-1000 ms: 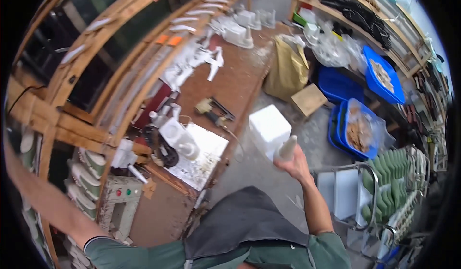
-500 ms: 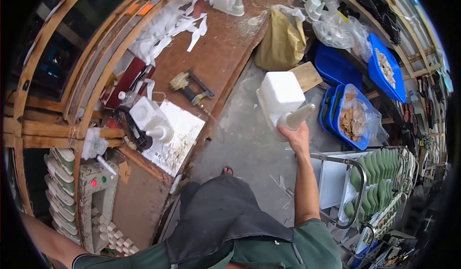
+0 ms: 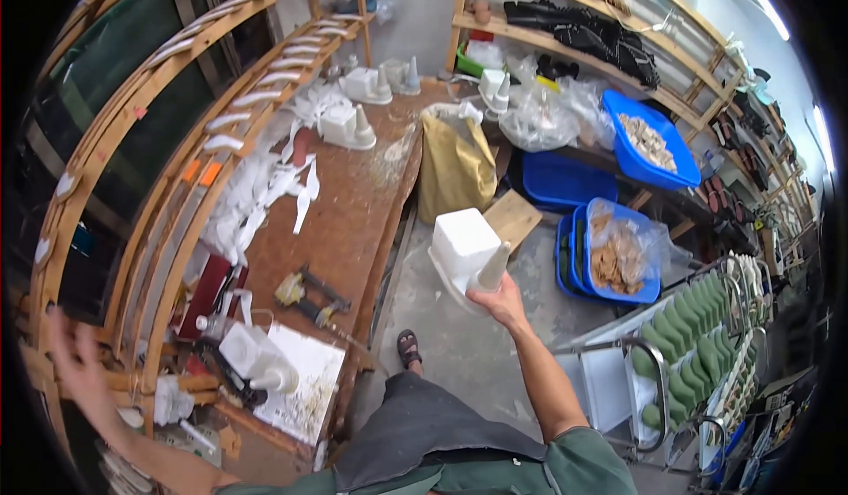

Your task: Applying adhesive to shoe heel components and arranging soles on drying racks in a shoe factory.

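A wooden rack is lining the left edge of the long brown surface. A metal trolley is standing well off the surface's right edge, carrying rows of green shoe pieces. A gold sack is standing just beside that right edge, near the far corner, and a blue tub is holding pale pieces farther right. A stained white board is lying at the near part of the right edge, bearing another stand. The white stand, shaped with a block and a cone on one base, is hanging above the floor, off the right edge. A yellow and black power tool is lying beyond the board, toward the same edge. The right hand is gripping the white stand by its cone. The left hand, blurred, is hovering by the rack with fingers spread wide; whether it is touching the wood, one cannot tell.
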The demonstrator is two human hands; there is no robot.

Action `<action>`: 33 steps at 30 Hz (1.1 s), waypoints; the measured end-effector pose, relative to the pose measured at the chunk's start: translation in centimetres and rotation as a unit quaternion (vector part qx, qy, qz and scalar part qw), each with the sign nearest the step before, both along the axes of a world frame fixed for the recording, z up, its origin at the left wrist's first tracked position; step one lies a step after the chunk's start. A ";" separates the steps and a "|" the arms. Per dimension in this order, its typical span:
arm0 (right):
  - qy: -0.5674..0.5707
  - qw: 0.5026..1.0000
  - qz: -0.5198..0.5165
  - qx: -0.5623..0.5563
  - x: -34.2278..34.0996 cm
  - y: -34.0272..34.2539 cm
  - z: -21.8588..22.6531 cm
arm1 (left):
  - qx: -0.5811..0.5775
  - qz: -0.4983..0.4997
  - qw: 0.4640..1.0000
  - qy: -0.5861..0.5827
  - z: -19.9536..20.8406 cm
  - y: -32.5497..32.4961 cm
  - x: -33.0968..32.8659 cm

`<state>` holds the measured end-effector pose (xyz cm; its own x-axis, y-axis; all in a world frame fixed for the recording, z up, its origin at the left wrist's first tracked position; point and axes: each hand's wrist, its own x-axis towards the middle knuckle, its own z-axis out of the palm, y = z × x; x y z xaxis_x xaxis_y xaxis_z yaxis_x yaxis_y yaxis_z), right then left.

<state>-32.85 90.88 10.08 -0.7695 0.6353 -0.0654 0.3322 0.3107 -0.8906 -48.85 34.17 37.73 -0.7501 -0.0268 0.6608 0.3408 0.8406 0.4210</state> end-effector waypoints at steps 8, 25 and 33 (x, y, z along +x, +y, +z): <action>0.006 0.999 -0.042 -0.008 -11.5 9.2 0.9 | 0.130 -0.097 0.891 -0.423 -23.1 20.4 -6.5; 0.124 0.986 -0.114 0.019 -52.1 36.0 -6.2 | 0.127 -0.240 0.701 -0.659 -36.8 45.9 -18.8; 0.005 0.982 -0.163 0.094 -63.5 50.7 -13.7 | 0.398 -0.386 0.555 -0.620 -23.7 61.5 -27.8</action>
